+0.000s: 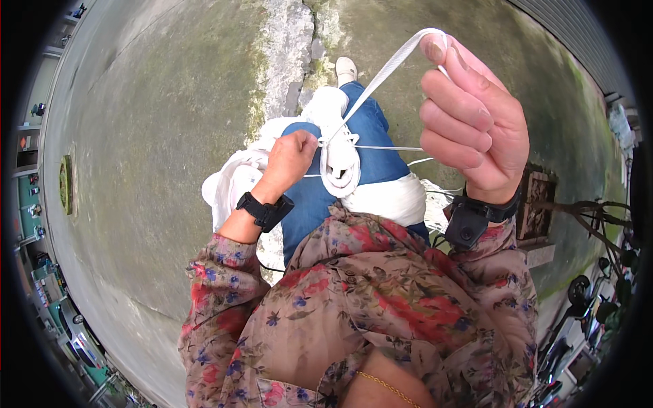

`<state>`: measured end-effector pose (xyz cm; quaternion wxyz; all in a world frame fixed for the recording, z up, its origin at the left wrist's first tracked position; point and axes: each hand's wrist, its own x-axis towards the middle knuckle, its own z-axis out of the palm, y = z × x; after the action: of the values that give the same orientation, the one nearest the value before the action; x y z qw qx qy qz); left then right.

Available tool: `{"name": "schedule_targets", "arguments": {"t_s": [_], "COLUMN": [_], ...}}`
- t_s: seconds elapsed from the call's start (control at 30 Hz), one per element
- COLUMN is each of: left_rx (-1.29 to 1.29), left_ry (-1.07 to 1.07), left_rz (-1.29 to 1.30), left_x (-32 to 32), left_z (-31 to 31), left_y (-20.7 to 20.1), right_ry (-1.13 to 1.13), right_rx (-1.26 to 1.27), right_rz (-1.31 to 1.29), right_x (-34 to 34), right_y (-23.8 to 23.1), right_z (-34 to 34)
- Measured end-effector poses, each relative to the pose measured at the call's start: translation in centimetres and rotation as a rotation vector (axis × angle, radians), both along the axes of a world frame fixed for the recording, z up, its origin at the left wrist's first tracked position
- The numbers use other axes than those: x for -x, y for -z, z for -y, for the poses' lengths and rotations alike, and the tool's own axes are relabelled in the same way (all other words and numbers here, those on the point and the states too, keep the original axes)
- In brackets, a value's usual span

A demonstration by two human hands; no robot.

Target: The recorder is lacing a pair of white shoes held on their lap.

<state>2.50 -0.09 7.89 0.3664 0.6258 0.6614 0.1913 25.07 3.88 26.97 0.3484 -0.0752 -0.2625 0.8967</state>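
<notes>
A white lace-up shoe [347, 163] rests on my thighs, its opening toward me. My left hand [291, 162] is closed in a pinch at the shoe's left edge, by the eyelets; whether the fingertips also hold lace is hard to see. Raised at the upper right, my right hand [476, 112] pinches a flat white shoelace [394, 62] between thumb and forefinger, its other fingers curled. From the shoe the lace runs up to those fingertips and bends over. A thinner stretch of lace goes sideways from the shoe toward the right hand and passes behind it.
White shoes or cloth [235, 180] are bunched beside my left leg. Another white item [391, 199] lies across my right thigh. Stained concrete ground [163, 129] surrounds me. To the right are a brick-edged planter [537, 211] with bare branches and parked motorbikes [578, 292].
</notes>
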Motion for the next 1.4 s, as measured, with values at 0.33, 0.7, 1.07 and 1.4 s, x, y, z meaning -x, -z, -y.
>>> {"name": "schedule_targets", "arguments": {"t_s": [0.33, 0.7, 1.07, 1.4], "left_rx": [0.212, 0.073, 0.203, 0.371], "left_ry": [0.288, -0.223, -0.364, -0.227], "left_rz": [0.705, 1.062, 0.369, 0.231], "left_x": [-2.7, 5.7, 5.6, 0.8], "left_z": [0.1, -3.1, -0.4, 1.9], "left_y": [-5.2, -8.4, -2.5, 0.5], "right_ry": [0.448, 0.56, 0.03, 0.118], "right_rx": [-0.584, -0.146, -1.06, -1.157], "right_rz": [0.572, 0.741, 1.482, 1.652], "right_x": [3.1, -4.4, -0.7, 1.3], "right_y": [4.6, 14.3, 23.0, 23.8], "right_z": [-3.2, -6.5, 0.9, 1.7]}}
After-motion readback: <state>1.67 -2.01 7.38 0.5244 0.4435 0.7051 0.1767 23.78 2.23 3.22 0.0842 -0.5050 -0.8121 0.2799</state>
